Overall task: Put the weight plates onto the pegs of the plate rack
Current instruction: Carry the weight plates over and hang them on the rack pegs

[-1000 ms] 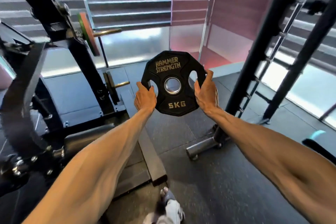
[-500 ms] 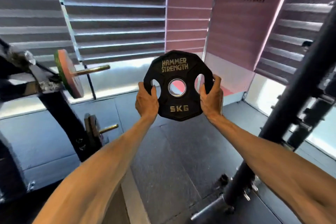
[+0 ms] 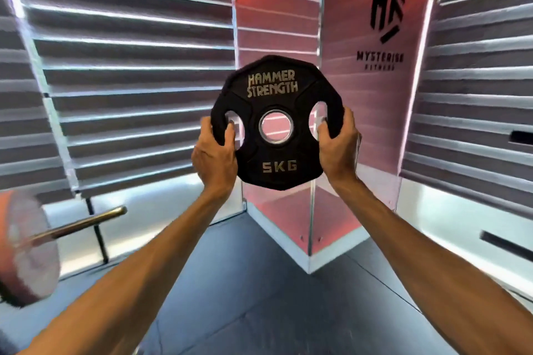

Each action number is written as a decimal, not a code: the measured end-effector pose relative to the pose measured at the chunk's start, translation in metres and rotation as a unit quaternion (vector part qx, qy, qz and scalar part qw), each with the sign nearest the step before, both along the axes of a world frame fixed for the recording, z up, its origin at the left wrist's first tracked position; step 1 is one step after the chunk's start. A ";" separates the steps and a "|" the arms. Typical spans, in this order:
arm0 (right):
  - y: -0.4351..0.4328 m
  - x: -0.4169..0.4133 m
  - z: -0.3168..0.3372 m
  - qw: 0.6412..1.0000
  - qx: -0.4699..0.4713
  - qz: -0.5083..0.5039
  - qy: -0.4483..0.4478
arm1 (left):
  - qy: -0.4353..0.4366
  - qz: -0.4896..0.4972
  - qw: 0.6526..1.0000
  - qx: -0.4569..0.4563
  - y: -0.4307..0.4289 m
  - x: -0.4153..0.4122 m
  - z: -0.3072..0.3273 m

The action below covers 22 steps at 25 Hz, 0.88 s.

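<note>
Out in front of the person, a 5 kg Hammer Strength plate (image 3: 278, 158) is being carried.
The left hand (image 3: 215, 155) and right hand (image 3: 337, 147) each curl fingers through a side cut-out, holding it upright, off any peg. The brass peg (image 3: 83, 223), bearing a blurred orange plate (image 3: 26, 248), sits well apart at lower left. Next, probably, the centre hole must line up with its free end.

Both of the person's arms are bare, with nothing worn on them. The left forearm (image 3: 138, 274) and the right forearm (image 3: 438, 256) are lean, lined with long ridges of muscle and tendon. The left hand (image 3: 215, 153) shows its back and knuckles; the right hand (image 3: 339, 147) shows its thumb side.
</note>
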State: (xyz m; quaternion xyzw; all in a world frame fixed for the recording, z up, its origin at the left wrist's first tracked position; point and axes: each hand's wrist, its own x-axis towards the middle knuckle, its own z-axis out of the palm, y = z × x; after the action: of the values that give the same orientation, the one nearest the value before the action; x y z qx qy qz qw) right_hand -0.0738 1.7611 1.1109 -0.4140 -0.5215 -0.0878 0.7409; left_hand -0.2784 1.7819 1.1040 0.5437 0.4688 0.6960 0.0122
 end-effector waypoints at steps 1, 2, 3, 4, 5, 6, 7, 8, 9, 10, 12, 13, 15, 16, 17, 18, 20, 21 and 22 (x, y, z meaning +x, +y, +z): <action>0.030 0.008 0.015 1.000 0.011 -0.007 0.000 | 0.000 -0.004 1.000 0.011 0.034 0.008 0.016; 0.055 0.014 0.028 1.000 0.018 -0.011 0.001 | 0.001 -0.002 1.000 0.022 0.062 0.015 0.030; 0.077 0.021 0.041 1.000 0.025 -0.013 0.000 | 0.000 -0.001 0.999 0.036 0.086 0.023 0.041; 0.098 0.030 0.052 0.999 0.034 -0.024 -0.003 | -0.001 -0.007 0.999 0.046 0.109 0.032 0.053; 0.119 0.042 0.063 0.998 0.043 -0.038 -0.009 | -0.003 -0.016 0.998 0.053 0.133 0.044 0.064; 0.142 0.055 0.075 0.998 0.048 -0.046 -0.013 | -0.006 -0.028 0.998 0.058 0.159 0.059 0.074; 0.161 0.068 0.086 0.997 0.053 -0.050 -0.016 | -0.013 -0.036 0.997 0.065 0.183 0.075 0.082; 0.179 0.081 0.095 0.997 0.056 -0.055 -0.023 | -0.017 -0.041 0.996 0.074 0.207 0.090 0.087; 0.198 0.096 0.102 0.996 0.056 -0.065 -0.032 | -0.019 -0.050 0.995 0.082 0.232 0.106 0.091; 0.216 0.112 0.109 0.994 0.056 -0.083 -0.040 | -0.019 -0.064 0.994 0.090 0.256 0.122 0.095; 0.256 0.145 0.119 0.988 0.067 -0.131 -0.048 | -0.025 -0.096 0.990 0.105 0.312 0.162 0.103; 0.274 0.162 0.122 0.985 0.072 -0.150 -0.047 | -0.027 -0.111 0.987 0.114 0.339 0.181 0.105; 0.310 0.197 0.123 0.978 0.075 -0.189 -0.045 | -0.033 -0.149 0.980 0.128 0.389 0.223 0.108; 0.330 0.216 0.124 0.973 0.070 -0.214 -0.045 | -0.034 -0.167 0.977 0.131 0.416 0.247 0.110; 0.346 0.235 0.124 0.968 0.067 -0.238 -0.049 | -0.039 -0.182 0.974 0.128 0.441 0.271 0.111; 0.358 0.252 0.125 0.962 0.067 -0.260 -0.056 | -0.045 -0.203 0.970 0.126 0.462 0.295 0.113; 0.374 0.288 0.123 0.949 0.053 -0.304 -0.064 | -0.056 -0.247 0.960 0.122 0.497 0.348 0.110; 0.381 0.308 0.122 0.942 0.044 -0.327 -0.066 | -0.059 -0.271 0.953 0.120 0.513 0.378 0.106; 0.384 0.327 0.119 0.934 0.038 -0.350 -0.066 | -0.062 -0.297 0.946 0.117 0.527 0.406 0.102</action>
State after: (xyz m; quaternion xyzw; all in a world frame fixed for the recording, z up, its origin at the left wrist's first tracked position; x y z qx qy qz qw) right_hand 0.2536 2.1452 1.2303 -0.5354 -0.3875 -0.3881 0.6422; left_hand 0.1272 2.3085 1.2058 0.6116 0.1997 0.7432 0.1834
